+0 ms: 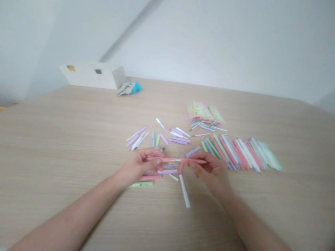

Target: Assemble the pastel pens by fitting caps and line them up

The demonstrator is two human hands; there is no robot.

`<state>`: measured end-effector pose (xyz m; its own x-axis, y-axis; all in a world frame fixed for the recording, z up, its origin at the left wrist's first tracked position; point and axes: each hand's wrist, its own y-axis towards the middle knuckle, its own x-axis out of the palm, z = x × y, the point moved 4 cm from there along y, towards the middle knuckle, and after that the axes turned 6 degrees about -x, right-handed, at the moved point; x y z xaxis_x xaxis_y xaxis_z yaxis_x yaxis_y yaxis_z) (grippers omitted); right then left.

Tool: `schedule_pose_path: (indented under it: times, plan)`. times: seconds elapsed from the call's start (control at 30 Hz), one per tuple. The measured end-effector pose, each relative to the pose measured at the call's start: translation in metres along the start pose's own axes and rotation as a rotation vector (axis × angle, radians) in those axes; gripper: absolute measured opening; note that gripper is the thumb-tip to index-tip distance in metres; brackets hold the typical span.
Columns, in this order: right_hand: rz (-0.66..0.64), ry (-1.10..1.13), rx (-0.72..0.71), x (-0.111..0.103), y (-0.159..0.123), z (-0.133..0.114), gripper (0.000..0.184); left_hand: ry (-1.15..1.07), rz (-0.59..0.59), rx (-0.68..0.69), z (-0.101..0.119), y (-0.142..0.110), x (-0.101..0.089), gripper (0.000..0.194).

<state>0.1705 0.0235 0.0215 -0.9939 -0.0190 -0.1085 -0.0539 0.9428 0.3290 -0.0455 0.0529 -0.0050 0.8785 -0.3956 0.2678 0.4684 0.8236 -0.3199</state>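
Observation:
My left hand (138, 164) pinches a pink pen part (161, 159) between its fingertips. My right hand (211, 170) grips another pink pen part (195, 161), and the two pieces meet end to end above the table. Under and near my hands lie loose pastel pen parts, among them a lilac barrel (167, 171), a pink barrel (150, 177), a green barrel (141, 184) and a white barrel (184, 191). More loose pieces (157, 137) are scattered further out. A neat row of pastel pens (240, 153) lies to the right.
Colourful packaged bundles (205, 113) lie beyond the pens on the light wood table (65, 129). A white box (91, 75) stands at the far edge, with a grey and blue cloth (129, 88) beside it. White walls rise behind.

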Motion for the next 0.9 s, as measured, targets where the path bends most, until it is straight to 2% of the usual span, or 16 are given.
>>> schedule_pose_path:
  times: [0.3,0.7,0.9]
  plan:
    - [-0.041,-0.053,0.058,0.0072,-0.0026,0.0028,0.017,0.033,-0.035,0.021,0.0000,0.0003,0.0038,0.026]
    - [-0.034,-0.195,0.104,0.0083,-0.0040,0.0033,0.015,0.171,0.025,0.006,-0.0003,-0.0030,0.0057,0.031]
    - [-0.115,-0.245,0.158,0.0080,-0.0041,0.0067,0.032,0.222,0.031,0.037,0.0005,-0.0044,0.0084,0.031]
